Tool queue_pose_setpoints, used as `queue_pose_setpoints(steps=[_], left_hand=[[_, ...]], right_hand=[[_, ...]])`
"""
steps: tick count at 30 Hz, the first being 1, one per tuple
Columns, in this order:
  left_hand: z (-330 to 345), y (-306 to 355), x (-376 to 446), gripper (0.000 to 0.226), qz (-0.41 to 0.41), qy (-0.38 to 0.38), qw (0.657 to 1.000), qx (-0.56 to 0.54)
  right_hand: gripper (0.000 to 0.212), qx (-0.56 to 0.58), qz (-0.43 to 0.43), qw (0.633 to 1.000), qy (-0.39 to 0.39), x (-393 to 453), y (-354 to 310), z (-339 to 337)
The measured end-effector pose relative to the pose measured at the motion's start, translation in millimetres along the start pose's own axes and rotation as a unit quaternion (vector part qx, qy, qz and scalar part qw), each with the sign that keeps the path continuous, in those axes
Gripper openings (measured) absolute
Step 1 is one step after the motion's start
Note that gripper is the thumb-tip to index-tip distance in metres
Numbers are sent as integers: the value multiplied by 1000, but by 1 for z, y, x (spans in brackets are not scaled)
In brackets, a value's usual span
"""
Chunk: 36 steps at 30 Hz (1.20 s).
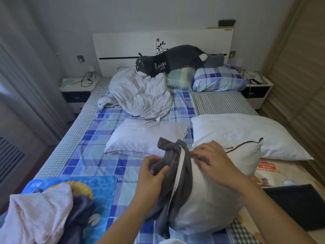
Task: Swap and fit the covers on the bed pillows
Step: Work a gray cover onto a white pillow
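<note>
A white pillow [207,199] lies in front of me on the bed, with a dark grey cover [177,173] bunched along its left side. My left hand [151,175] grips the bunched grey fabric. My right hand [211,159] pinches the cover's edge on top of the pillow, near a thin red-piped seam. Two more bare white pillows lie beyond, one in the middle [144,138] and a larger one [246,132] at the right.
A crumpled light quilt [140,95], a grey plush dog [168,60] and plaid pillows [218,78] sit by the headboard. Pink and dark cloths [40,213] heap at front left on a blue mat [103,191]. Nightstands flank the bed; a wardrobe stands right.
</note>
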<state>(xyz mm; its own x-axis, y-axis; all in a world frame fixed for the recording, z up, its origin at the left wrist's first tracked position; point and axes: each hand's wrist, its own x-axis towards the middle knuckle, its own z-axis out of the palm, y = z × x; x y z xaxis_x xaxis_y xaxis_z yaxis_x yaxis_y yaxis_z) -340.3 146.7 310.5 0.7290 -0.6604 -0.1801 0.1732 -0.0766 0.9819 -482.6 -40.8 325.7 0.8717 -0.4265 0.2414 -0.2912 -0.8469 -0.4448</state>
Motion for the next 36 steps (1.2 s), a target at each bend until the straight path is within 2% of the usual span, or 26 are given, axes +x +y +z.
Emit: queue_pose_setpoints(steps=[2,4,8,10,12,13,16,18,20,22,23,25,26,28,30,31,34,36], left_hand=[[-16,-4,4,34,13,-70,997,1],[-32,-8,15,41,40,-115,988,92],[-39,-9,27,53,51,-173,952,248],[-23,-4,22,62,63,-186,934,298],[1,1,15,63,56,-160,945,281],[13,1,12,56,55,-138,954,262],[31,-6,7,21,54,-59,969,234],[29,-5,3,37,68,-35,961,265],[29,5,0,41,123,-61,934,330],[34,24,-1,33,199,-76,895,391],[36,33,0,35,237,-71,880,405],[33,49,1,51,290,-56,864,409],[29,56,2,57,291,-54,869,396],[12,68,7,57,260,-45,900,346],[-7,75,17,48,233,-44,932,274],[-14,78,20,42,227,-57,938,257],[-20,85,21,30,208,-119,938,250],[-23,84,23,26,174,-139,946,237]], right_hand=[[24,-14,-4,1000,22,-1,6,-1],[23,-31,-8,999,23,-2,6,-1],[23,-32,-5,999,-14,0,-9,4],[34,-47,-10,998,-27,1,-15,6],[47,-55,-10,998,-32,1,-15,9],[48,-54,-8,998,-36,1,-13,9],[34,18,19,1000,-4,-1,-12,-1],[21,154,136,978,38,-1,-18,-19],[15,235,204,949,59,2,-29,-32],[44,158,181,970,45,11,-44,-37],[52,102,159,981,41,15,-51,-37],[40,20,138,987,86,22,-58,-46],[31,-14,141,982,123,24,-54,-54],[26,-69,189,962,187,20,-33,-73],[27,-70,295,926,225,11,-4,-87],[29,-56,352,903,240,7,11,-91],[34,75,473,843,246,2,44,-89],[37,224,472,819,237,2,48,-83]])
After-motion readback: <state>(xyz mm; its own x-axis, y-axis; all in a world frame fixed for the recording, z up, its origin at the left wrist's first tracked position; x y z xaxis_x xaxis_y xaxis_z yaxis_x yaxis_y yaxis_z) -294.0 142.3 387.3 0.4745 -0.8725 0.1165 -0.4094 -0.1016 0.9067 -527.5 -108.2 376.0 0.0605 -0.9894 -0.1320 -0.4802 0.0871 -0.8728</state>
